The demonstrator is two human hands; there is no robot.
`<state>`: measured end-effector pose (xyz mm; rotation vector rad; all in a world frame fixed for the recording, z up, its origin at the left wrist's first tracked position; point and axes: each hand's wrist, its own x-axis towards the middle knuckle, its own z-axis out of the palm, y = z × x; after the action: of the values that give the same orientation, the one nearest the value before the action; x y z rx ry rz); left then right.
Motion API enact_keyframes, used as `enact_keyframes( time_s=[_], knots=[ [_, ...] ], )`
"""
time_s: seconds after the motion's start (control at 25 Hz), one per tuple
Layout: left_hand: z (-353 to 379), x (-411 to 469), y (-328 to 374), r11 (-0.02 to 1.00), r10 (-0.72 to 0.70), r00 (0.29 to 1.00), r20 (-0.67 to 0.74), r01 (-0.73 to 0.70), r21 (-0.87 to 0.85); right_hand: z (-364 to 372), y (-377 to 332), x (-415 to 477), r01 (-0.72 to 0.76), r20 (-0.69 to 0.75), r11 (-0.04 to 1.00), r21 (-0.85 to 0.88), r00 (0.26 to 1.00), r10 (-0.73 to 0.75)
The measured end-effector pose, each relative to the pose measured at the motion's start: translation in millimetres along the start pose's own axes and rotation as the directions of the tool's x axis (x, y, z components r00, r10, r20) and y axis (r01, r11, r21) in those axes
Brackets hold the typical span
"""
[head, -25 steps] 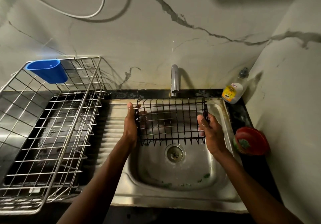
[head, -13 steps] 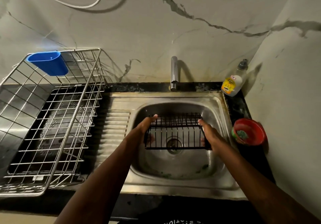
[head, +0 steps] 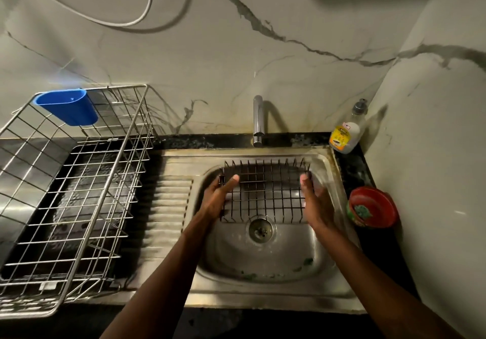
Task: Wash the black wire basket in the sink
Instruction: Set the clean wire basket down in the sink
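Note:
The black wire basket [head: 265, 194] lies in the back half of the steel sink [head: 263, 295], its open side with wire prongs turned toward the back wall. My left hand [head: 218, 199] holds its left end, thumb laid over the grid. At its right end my right hand [head: 314, 201] holds on, the fingers blurred. The drain [head: 260, 229] shows just in front of the basket. No water runs from the faucet [head: 257, 117].
A large steel dish rack [head: 79, 194] with a blue cup [head: 67, 105] hooked on it stands at the left. A soap bottle [head: 344, 138] and a red bowl [head: 373, 207] sit on the dark counter right of the sink. Green scraps lie in the basin's front.
Both hands lowered the basket from under the faucet into the sink and turned it, so its prongs now point toward the back wall.

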<state>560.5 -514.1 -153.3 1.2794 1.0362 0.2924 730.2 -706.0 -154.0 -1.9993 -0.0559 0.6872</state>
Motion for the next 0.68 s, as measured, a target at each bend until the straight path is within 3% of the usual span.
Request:
enact_keyframes(
  time_s=[0.04,0.08,0.12,0.16,0.24,0.36,0.44,0.48,0.52,0.6,0.68],
  knots=[
    [2,-1,-5,0.981,-0.182,0.982,-0.051,0.185,0.062,2,4,7,-0.25,0.094,0.968,-0.027,0.963,0.252],
    [2,-3,-11,0.927,-0.353,0.934,-0.06,0.358,0.111,1,8,8,-0.431,0.195,0.9,-0.064,0.879,0.435],
    [1,-6,-20,0.865,-0.481,0.876,-0.032,0.48,0.148,1,16,9,-0.527,0.258,0.845,-0.095,0.806,0.532],
    [-2,-10,-26,0.836,-0.526,0.851,-0.005,0.518,0.179,1,27,12,-0.551,0.28,0.826,-0.122,0.779,0.561],
    [-5,-8,-28,0.881,-0.441,0.897,0.006,0.431,0.195,5,42,20,-0.524,0.299,0.842,-0.127,0.79,0.536],
    [-3,0,-20,0.917,-0.36,0.929,-0.083,0.369,0.153,9,39,28,-0.379,0.214,0.924,-0.058,0.899,0.382],
    [-8,4,-14,0.978,-0.206,0.978,-0.026,0.207,0.018,6,28,23,-0.199,0.121,0.98,-0.023,0.972,0.201],
    [-13,3,-12,0.99,-0.128,0.991,0.049,0.131,-0.052,2,25,18,-0.047,0.095,0.998,0.038,0.995,0.043],
    [-21,5,-13,0.992,-0.032,0.993,0.114,0.046,-0.12,-2,21,8,0.112,0.064,0.987,0.119,0.991,-0.12],
    [-28,-2,-11,0.957,0.156,0.956,0.249,-0.084,-0.277,-10,17,-11,0.402,-0.019,0.894,0.197,0.913,-0.407],
    [-29,-1,-13,0.932,0.226,0.928,0.297,-0.118,-0.343,-12,14,-25,0.542,-0.1,0.825,0.16,0.84,-0.533]
  ],
)
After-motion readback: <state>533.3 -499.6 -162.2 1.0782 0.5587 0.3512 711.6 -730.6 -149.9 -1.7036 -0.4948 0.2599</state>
